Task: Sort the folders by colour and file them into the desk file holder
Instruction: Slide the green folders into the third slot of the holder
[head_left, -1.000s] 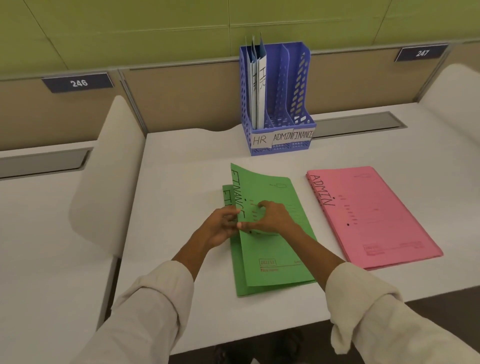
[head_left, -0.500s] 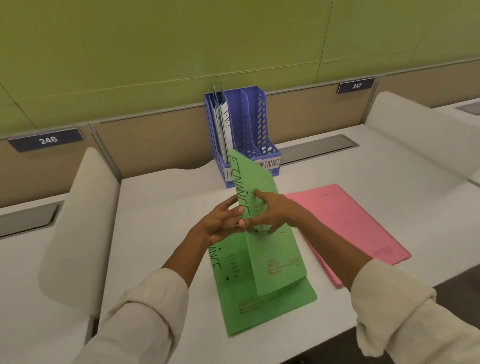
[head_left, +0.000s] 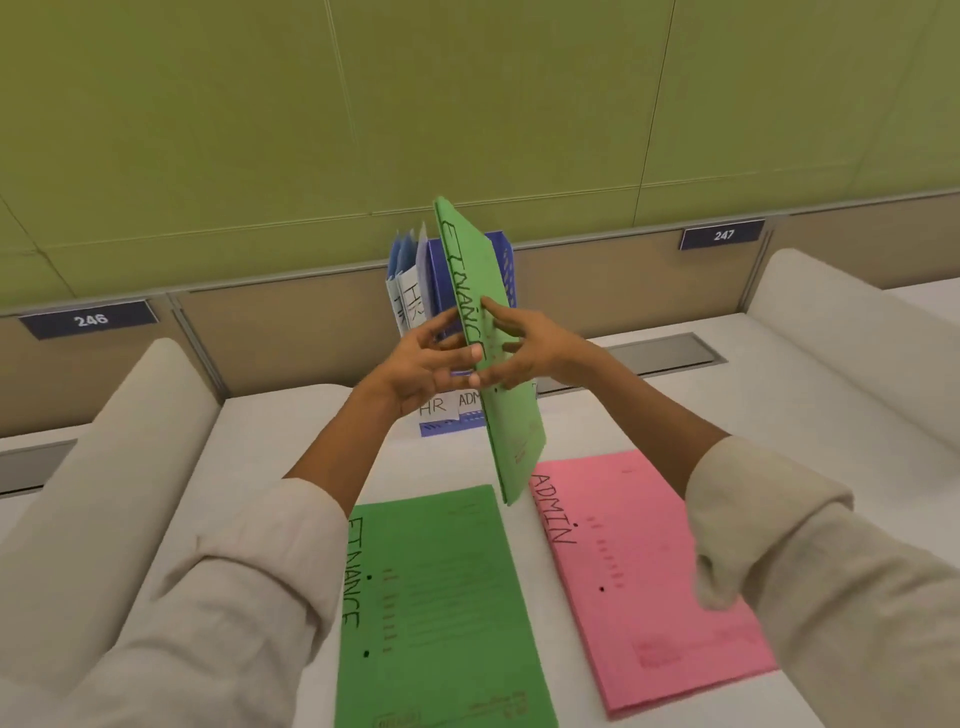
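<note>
Against the green wall panels, on the white table, both hands hold a green folder upright before the blue file holder: left hand and right hand pinch its edge. Another green folder and a pink folder lie flat nearby.

Left sleeve and right sleeve: loose cream fabric. Cuffs end at mid-forearm. Both hands bare

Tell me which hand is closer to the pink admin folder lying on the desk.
Right. The right hand is raised above and behind the pink ADMIN folder, holding the upright green FINANCE folder from its right side. The left hand is on that folder's far side, farther from the pink one.
</note>
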